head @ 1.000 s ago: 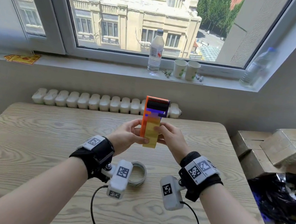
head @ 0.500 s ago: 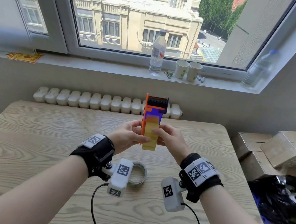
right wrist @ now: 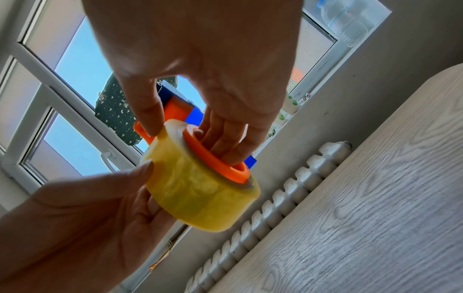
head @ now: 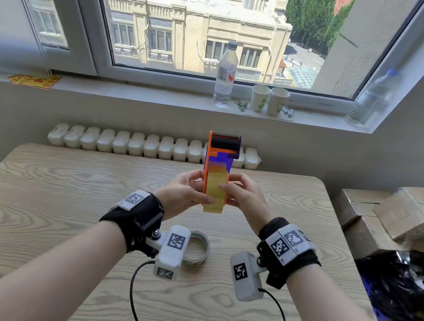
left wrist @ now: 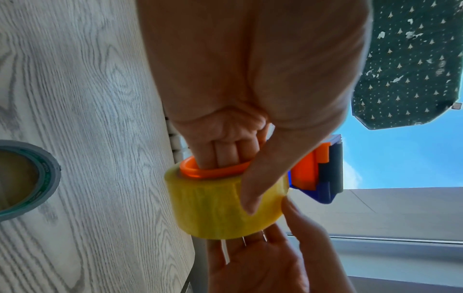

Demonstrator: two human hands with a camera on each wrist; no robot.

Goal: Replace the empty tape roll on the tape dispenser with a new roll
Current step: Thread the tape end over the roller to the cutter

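new roll (head: pixel 215 191) yellow | tape dispenser (head: pixel 224 148) orange, blue | table (head: pixel 48 190) pale woodgrain

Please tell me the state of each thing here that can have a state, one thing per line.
yellow tape roll: seated on the dispenser's orange hub, held off the table.
tape dispenser: upright, roller end up.
empty roll: lying flat on the table.
left hand: grips roll and hub.
right hand: grips the roll.
bottle: capped, upright.
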